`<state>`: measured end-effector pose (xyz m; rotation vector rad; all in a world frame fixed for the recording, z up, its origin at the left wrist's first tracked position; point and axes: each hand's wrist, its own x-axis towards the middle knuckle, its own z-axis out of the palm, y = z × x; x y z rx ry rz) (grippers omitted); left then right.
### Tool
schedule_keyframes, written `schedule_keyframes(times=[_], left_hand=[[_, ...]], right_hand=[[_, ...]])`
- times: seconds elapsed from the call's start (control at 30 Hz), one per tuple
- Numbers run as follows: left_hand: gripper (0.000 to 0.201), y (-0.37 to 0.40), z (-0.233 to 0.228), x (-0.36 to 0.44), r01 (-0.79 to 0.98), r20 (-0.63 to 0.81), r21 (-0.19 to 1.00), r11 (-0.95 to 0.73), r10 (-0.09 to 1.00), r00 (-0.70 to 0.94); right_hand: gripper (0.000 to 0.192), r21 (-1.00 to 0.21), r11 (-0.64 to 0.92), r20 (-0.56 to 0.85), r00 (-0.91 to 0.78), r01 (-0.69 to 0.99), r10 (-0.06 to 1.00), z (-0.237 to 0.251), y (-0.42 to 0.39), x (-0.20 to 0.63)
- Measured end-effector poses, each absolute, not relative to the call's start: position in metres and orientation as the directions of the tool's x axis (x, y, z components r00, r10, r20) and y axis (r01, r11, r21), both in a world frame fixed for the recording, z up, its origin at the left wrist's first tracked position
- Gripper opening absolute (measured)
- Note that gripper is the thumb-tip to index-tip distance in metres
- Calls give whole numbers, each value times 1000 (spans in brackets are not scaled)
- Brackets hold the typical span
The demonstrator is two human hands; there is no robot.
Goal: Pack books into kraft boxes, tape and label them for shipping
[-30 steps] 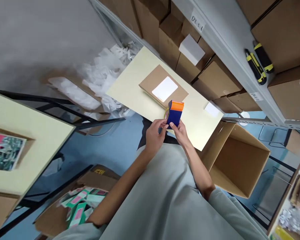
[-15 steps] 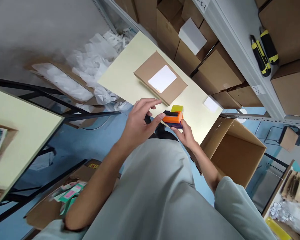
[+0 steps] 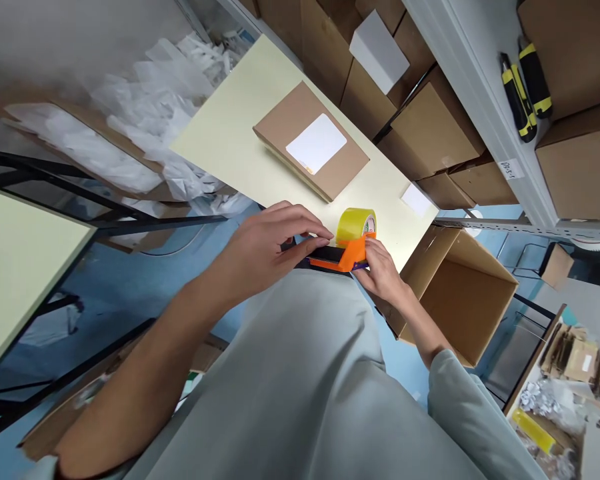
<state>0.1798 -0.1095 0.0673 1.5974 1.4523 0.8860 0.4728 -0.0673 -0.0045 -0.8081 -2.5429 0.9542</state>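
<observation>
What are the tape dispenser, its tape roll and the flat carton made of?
Tape dispenser: probably hard plastic, satin; smooth, evenly colored orange body.
Tape roll: likely plastic film, somewhat glossy; smooth yellow sides with a sheen, exact polymer unclear.
Flat carton: apparently cardboard, matte; plain brown faces, straight edges.

Right hand [image 3: 384,270] gripping orange dispenser [image 3: 353,256], yellow tape [image 3: 353,227] loaded. Left hand [image 3: 265,250] half-curled at dispenser's dark end; contact unclear. Flat box [image 3: 285,120] lying on table [image 3: 215,120] beyond both hands, white label [image 3: 316,143] uppermost. Open carton [image 3: 473,300] right of table. Two knives [image 3: 515,100] on shelf [image 3: 460,67].
</observation>
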Motion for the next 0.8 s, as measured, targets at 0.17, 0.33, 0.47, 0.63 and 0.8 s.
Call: schedule_keyframes(times=[0.17,0.33,0.47,0.63,0.8], left_hand=[[23,-120,63,182,410,24,912,-18,1000,-10],[20,-128,64,184,407,113,910,-76,991,-68],[20,-129,71,181,498,299,818,-289,952,61],[32,-135,81,179,559,439,698,-446,885,158],[44,-152,85,177,656,561,539,-529,806,189]], right_hand=[[28,-674,627,123,-778,390,616,-4,-71,474],[26,-658,623,72,-788,423,611,6,-73,474],[22,-614,674,97,-809,410,580,18,-77,473],[18,-560,733,152,-822,387,549,30,-85,470],[19,-559,744,224,-798,365,560,35,-93,469]])
